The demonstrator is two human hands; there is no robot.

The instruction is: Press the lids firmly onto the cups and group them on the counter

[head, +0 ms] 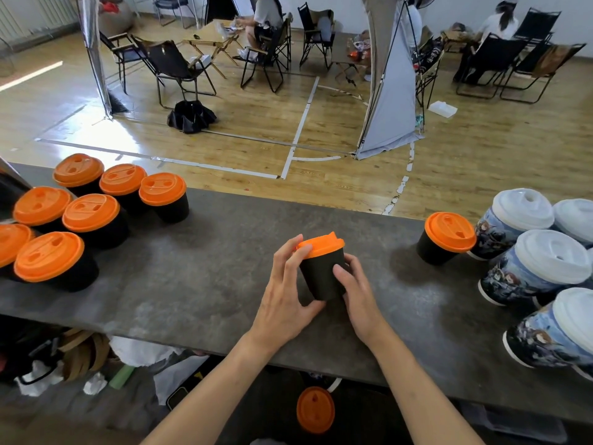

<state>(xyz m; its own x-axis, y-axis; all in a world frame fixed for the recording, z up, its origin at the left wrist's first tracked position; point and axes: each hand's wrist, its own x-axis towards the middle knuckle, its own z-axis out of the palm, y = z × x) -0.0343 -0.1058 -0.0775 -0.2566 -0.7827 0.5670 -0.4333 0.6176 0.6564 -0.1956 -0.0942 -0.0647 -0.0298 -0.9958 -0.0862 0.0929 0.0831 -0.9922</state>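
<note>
A black cup (321,277) with an orange lid (321,246) stands at the middle of the grey counter (199,271). My left hand (287,293) wraps its left side, fingertips touching the lid's rim. My right hand (356,290) grips the cup's right wall. Several black cups with orange lids (90,213) are grouped at the counter's left end. One more lidded black cup (446,237) stands alone to the right.
Several printed cups with white lids (542,261) crowd the right end of the counter. A loose orange lid (315,410) lies below the counter's near edge, among clutter on a lower shelf (96,370). Beyond the counter are a wooden floor, folding chairs and seated people.
</note>
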